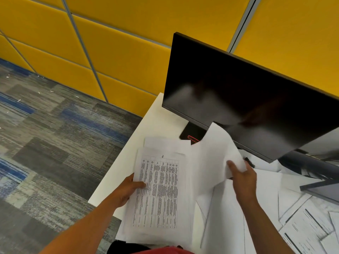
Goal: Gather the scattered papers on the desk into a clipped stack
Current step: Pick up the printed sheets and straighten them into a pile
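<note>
Gathering: loose sheets into one pile, judged well under way but not squared or clipped.
Desk (156,121): white top carrying everything; its left edge runs past the monitor toward the viewer.
Monitor (247,99): dark screen, the landmark; all paper lies on its near side.
Scattered papers (308,226): spread flat, near-right of the monitor, well apart from the pile.
Stack (159,191): near-left of the monitor, printed table on top, long axis running from the viewer toward the screen.
Lifted sheet (220,153): raised just below the monitor's lower edge, right of the stack, so its way home is leftward.
Left hand (126,191): pinches the stack's left edge, thumb on top.
Right hand (240,178): fingers curled, gripping the lifted sheet's lower right part; nearer to the scattered papers.
Clip: cannot tell; a small dark object (249,162) beside the right hand is blurred.
</note>
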The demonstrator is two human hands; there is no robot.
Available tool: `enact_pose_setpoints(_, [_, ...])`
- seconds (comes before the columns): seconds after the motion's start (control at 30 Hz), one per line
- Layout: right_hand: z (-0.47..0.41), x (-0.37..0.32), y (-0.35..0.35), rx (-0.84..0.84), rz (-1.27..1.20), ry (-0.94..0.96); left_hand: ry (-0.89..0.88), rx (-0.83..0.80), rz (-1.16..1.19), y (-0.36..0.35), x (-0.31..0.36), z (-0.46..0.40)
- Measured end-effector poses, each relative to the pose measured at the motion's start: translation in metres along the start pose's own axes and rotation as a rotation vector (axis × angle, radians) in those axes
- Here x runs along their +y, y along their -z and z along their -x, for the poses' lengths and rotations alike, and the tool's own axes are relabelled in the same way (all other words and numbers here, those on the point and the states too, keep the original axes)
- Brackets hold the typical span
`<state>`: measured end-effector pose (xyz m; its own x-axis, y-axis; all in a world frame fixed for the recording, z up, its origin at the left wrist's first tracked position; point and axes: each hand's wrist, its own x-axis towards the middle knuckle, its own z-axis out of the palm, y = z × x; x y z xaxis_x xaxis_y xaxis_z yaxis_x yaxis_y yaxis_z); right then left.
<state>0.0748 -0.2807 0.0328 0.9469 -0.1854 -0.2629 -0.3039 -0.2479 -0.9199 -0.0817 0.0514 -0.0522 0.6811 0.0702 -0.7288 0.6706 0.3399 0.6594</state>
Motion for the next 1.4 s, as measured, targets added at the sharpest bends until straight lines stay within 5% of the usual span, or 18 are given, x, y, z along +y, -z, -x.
enact_pose_setpoints(0.13, [-0.013,0.004,0.02,0.014,0.051,0.041,-0.007,0.017,0.009,0.006,0.007,-0.002])
enact_pose_setpoints(0.4, [-0.026,0.047,0.054,0.042,-0.096,-0.257,-0.126,-0.06,0.113,0.048,0.056,0.014])
enact_pose_setpoints(0.6, [-0.016,0.075,0.07,-0.08,-0.033,-0.318,-0.167,-0.125,0.156,0.056,0.1,0.029])
enact_pose_setpoints(0.8, [-0.003,0.071,0.033,-0.287,-0.044,-0.38,-0.099,-0.125,-0.013,-0.008,0.1,0.003])
enact_pose_setpoints(1.03, [0.008,0.045,-0.005,-0.445,-0.551,-0.582,-0.079,-0.061,-0.146,-0.057,0.056,-0.02])
enact_pose_setpoints(1.4, [0.022,0.035,-0.014,-0.528,-0.281,-0.377,-0.144,-0.077,-0.144,-0.063,0.041,-0.019])
